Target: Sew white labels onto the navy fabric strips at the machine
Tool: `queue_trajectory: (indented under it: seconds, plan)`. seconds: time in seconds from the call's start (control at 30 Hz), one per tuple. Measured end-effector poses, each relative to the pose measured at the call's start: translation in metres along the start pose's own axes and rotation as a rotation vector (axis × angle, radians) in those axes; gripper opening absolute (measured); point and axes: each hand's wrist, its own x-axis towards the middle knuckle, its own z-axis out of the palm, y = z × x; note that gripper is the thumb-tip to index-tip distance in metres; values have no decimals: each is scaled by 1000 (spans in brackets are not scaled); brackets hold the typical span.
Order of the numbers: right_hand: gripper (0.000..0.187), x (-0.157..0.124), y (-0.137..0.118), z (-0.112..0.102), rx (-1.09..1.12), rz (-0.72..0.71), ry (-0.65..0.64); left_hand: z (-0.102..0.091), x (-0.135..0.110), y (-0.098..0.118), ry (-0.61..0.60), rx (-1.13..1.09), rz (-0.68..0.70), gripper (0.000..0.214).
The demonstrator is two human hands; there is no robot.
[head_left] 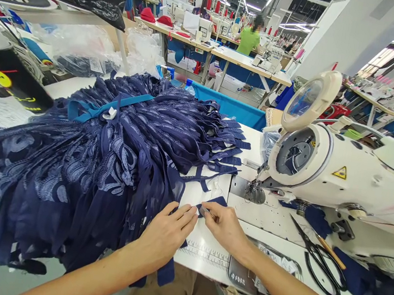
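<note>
My left hand (171, 228) lies nearly flat on the white table, fingers stretched out and fingertips pressing beside a small white piece (197, 211), perhaps a label. Under both hands' fingertips runs a navy fabric strip (219, 201). My right hand (225, 227) is closed in a pinch on a small metal tool (205, 210) whose kind is mostly hidden; its tip meets the strip near my left fingertips. A big heap of navy lace garments (106, 153), tied with a blue band (122, 101), spreads left of my hands.
A sewing machine (351, 167) stands at the right, its needle area (252, 188) just beyond my right hand. Black scissors (324, 265), a wooden-handled tool (332, 251) and a metal tray (251, 276) lie nearer. A person in green (249, 41) is farther back.
</note>
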Motion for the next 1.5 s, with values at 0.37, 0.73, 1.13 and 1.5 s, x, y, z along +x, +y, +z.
queue_trajectory:
  seconds: [0.37,0.73,1.13,1.5]
  plan:
    - [29,0,-4,0,-78,-32,17,-1,0,2,21,4,-4,29]
    - [25,3,-1,-7,-62,-45,-70,0,1,4,-7,40,-12,28]
    - [27,-4,-1,-9,37,1,-35,-2,0,4,-21,26,-8,29]
    - [28,-6,0,-4,-114,-66,-28,-1,1,4,-17,36,-10,28]
